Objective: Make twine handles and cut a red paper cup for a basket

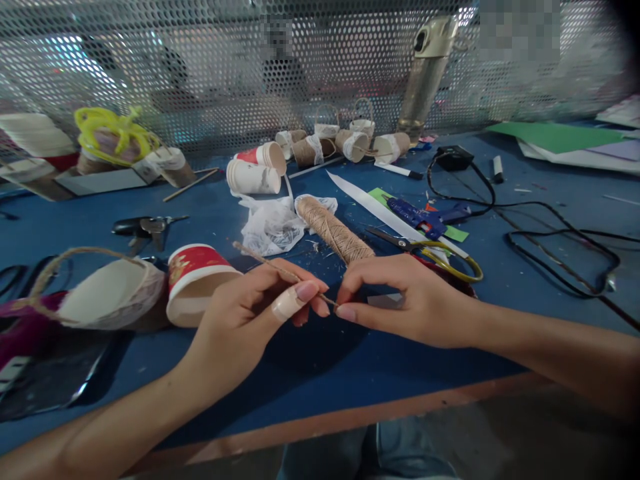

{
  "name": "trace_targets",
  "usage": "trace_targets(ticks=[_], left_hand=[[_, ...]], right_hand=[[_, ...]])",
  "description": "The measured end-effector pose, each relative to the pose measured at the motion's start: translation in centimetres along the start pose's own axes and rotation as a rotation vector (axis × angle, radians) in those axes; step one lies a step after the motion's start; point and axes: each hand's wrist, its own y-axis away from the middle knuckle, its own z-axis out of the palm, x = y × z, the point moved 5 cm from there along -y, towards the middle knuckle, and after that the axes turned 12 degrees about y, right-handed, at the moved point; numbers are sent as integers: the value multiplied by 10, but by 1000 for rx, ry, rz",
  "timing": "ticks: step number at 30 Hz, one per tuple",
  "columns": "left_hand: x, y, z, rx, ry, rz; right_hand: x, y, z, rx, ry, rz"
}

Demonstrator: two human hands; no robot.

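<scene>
A thin piece of jute twine is stretched between my two hands above the table's front part. My left hand, with a bandage round its thumb, pinches the twine along its length. At the twine's right end, the thumb and forefinger of my right hand are closed on it. Just behind the hands lies a spool of jute twine. A red paper cup rests on its side next to my left hand, and yellow-handled scissors lie behind my right wrist.
A twine-handled cup and a phone are at left, keys behind them. White lace, a blue glue gun with its cable, and several wrapped cups lie farther back. A bottle stands by the mesh screen.
</scene>
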Motion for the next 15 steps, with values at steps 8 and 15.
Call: trace_targets(ticks=[8, 15], left_hand=[[-5, 0, 5, -57, 68, -62], [-3, -1, 4, -56, 54, -45]], right_hand=[[0, 3, 1, -14, -56, 52], [3, 1, 1, -44, -151, 88]])
